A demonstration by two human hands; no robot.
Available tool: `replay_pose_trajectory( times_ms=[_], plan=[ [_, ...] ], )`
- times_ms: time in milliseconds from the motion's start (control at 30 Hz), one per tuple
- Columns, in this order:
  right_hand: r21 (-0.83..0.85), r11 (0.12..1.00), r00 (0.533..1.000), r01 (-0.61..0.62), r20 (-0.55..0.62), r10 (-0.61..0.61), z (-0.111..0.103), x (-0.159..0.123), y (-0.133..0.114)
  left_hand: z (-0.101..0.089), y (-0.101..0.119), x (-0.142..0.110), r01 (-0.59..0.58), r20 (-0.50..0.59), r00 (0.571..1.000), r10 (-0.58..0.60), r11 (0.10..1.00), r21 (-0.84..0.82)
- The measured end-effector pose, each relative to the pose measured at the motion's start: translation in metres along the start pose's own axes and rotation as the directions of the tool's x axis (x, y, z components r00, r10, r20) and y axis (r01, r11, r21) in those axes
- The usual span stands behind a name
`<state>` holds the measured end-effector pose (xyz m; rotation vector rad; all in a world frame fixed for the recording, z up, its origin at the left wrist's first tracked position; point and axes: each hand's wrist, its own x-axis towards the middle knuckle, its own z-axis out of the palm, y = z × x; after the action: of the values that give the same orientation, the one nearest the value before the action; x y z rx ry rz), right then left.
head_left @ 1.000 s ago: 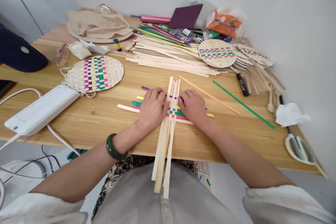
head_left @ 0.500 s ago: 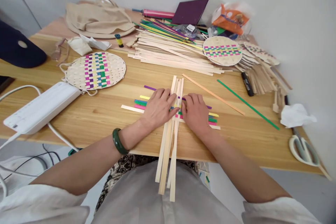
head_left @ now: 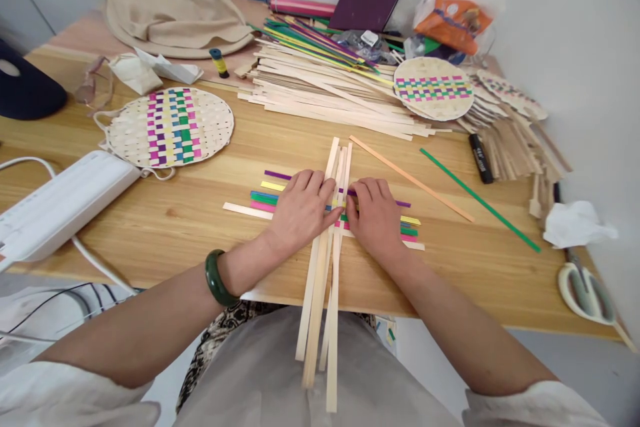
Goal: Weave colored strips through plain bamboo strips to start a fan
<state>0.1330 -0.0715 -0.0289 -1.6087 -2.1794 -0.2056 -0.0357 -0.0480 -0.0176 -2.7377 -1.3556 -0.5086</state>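
Note:
A small weave lies on the wooden table (head_left: 165,227): several plain bamboo strips (head_left: 320,293) run toward me over the table's front edge, crossed by coloured strips (head_left: 267,192) in purple, yellow, green and pink. My left hand (head_left: 303,210) rests flat on the weave's left side, fingers stretched over the coloured strips and touching the plain ones. My right hand (head_left: 375,217) lies flat on the right side, fingertips pressing the crossing. Both hands nearly meet at the middle. A green bangle (head_left: 216,278) sits on my left wrist.
A finished round woven mat (head_left: 167,128) lies at the left, another (head_left: 433,88) at the back right. A pile of loose strips (head_left: 325,90) fills the back. A white power strip (head_left: 60,203), scissors (head_left: 587,290), a green strip (head_left: 480,200), an orange strip (head_left: 410,178) and a marker (head_left: 480,157) lie around.
Both hands have drawn closer together over the crossing, covering the woven middle. The view has shifted slightly; the strips lie much as before.

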Motion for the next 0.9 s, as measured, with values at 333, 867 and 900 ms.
replay_pose_trajectory(
  times_ms=[333,867,900],
  plan=[
    [-0.013,0.997,0.996,0.082,-0.027,-0.082,-0.001,-0.001,0.000,-0.002,0.006,-0.001,-0.024,-0.015,1.000,0.026,0.994,0.106],
    [0.023,1.000,0.999,-0.005,0.049,0.004,-0.015,-0.004,-0.004,-0.017,0.004,-0.017,0.062,-0.020,0.998,-0.062,0.998,-0.008],
    [0.012,1.000,0.998,-0.015,0.059,0.014,-0.017,-0.006,-0.005,-0.018,0.003,-0.020,0.049,0.000,0.999,-0.049,0.998,-0.028]
  ],
)
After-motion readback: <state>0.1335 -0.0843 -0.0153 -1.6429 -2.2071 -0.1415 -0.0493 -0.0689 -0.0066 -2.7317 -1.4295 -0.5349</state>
